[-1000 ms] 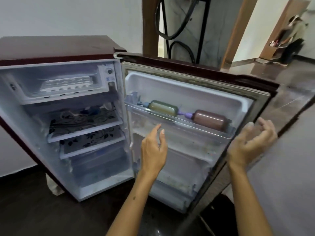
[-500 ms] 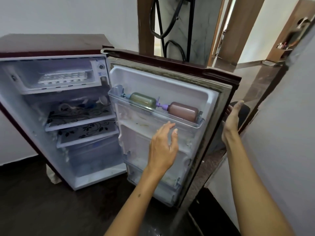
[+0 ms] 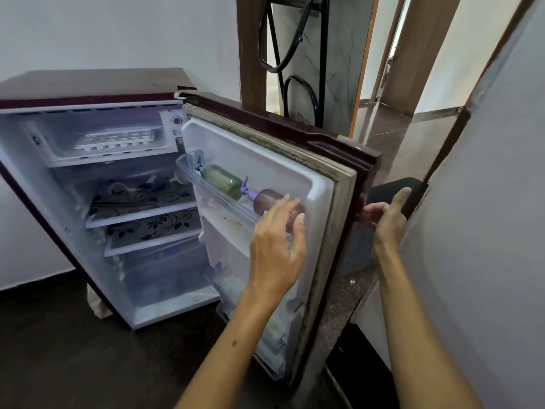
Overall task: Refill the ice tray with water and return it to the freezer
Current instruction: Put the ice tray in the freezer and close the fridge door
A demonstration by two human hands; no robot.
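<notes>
1. Closing the fridge door appeared to be the step in hand, judged from both hands being at the door while the ice tray already lay in the freezer compartment, at about ten o'clock in the frame.
2. The ice tray sat flat on the compartment floor, well apart from either hand; whether its cells held water could not be told.
3. The right hand, at three o'clock, was at the door's outer edge. Its fingers curled round that edge toward the far side, the thumb raised clear.
4. The left hand, near centre, was held before the door's inner liner, fingers loosely spread and holding nothing. Contact with the liner could not be confirmed.
5. Two bottles, one green and one brown, lay on their sides in the upper door shelf.
6. Judgement: the next move called for swinging the door toward nine o'clock until the seal met the cabinet, with the left hand drawn clear of the gap first.
</notes>
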